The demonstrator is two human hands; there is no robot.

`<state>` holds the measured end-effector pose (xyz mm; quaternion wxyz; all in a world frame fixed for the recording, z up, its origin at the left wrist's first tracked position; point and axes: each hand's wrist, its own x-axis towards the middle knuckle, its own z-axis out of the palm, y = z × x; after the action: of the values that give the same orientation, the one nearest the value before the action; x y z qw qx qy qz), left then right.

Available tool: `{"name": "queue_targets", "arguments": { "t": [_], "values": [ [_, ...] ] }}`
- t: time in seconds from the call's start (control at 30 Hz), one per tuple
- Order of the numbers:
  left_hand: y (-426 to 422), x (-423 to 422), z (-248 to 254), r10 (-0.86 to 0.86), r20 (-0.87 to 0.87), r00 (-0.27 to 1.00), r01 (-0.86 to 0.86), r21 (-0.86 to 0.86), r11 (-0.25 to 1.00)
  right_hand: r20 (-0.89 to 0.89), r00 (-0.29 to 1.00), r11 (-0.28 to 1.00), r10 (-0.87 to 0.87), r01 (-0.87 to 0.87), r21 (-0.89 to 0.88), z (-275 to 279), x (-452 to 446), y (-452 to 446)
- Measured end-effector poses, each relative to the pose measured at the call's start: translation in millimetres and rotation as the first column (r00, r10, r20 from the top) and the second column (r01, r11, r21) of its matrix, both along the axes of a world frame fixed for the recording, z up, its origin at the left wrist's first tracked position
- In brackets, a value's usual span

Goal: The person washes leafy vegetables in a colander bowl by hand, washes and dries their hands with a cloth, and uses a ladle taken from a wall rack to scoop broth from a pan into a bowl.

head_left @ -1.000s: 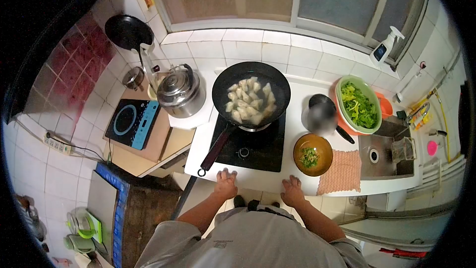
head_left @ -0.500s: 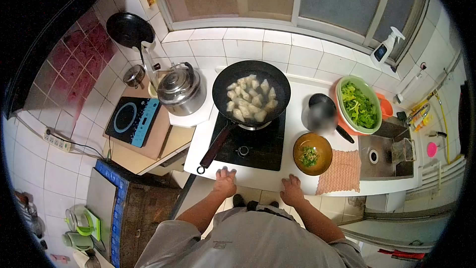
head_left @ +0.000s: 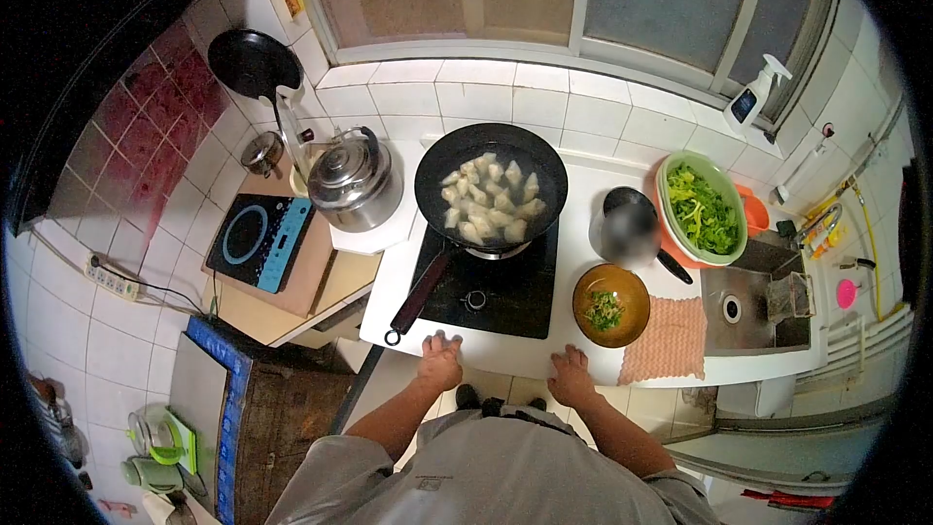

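Note:
My left hand (head_left: 441, 361) rests on the counter's front edge with fingers apart and nothing in it, just below the wok's handle end. My right hand (head_left: 570, 375) lies on the same edge, fingers spread and empty, left of and below an amber bowl (head_left: 632, 306) with chopped greens in it. Between and beyond my hands is a black cooktop (head_left: 520, 301). On it stands a black wok (head_left: 437, 170), its dark handle pointing toward my left hand. Several dumplings (head_left: 491, 199) sit in liquid in the wok.
A steel kettle (head_left: 358, 190) stands left of the wok, near a blue-edged induction plate (head_left: 262, 241). To the right are a small black pan (head_left: 630, 219), a green basin of leafy greens (head_left: 702, 204), a pink cloth (head_left: 666, 340) and a sink (head_left: 724, 277).
The dumplings have shifted about in the liquid in the wok. Both hands stay on the counter edge, and the view has moved very slightly.

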<state>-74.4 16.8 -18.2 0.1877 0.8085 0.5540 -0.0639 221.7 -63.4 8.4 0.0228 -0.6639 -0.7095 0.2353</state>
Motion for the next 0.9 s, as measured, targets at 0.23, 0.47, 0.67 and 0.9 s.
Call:
{"name": "queue_targets", "arguments": {
  "t": [0.23, 0.47, 0.67, 0.9],
  "values": [
    [-2, 4, 16, 0.04, 0.015, 0.999, -0.04, 0.005, 0.999, -0.009, 1.0, 1.0, -0.013, 0.013, -0.005, -9, 2, 0],
    [-5, 7, 29, 0.107, 0.058, 0.992, -0.107, -0.01, 0.994, 0.004, 1.0, 1.0, 0.005, -0.005, -0.027, 6, 0, 1],
    [-7, 8, 28, 0.152, 0.07, 0.986, -0.151, -0.024, 0.988, -0.045, 0.997, 0.998, -0.056, 0.055, -0.041, 4, -1, 0],
    [-9, 11, 36, 0.155, 0.066, 0.986, -0.154, -0.027, 0.988, 0.014, 1.0, 1.0, 0.012, -0.012, 0.003, -5, 2, -1]
  ]
}}
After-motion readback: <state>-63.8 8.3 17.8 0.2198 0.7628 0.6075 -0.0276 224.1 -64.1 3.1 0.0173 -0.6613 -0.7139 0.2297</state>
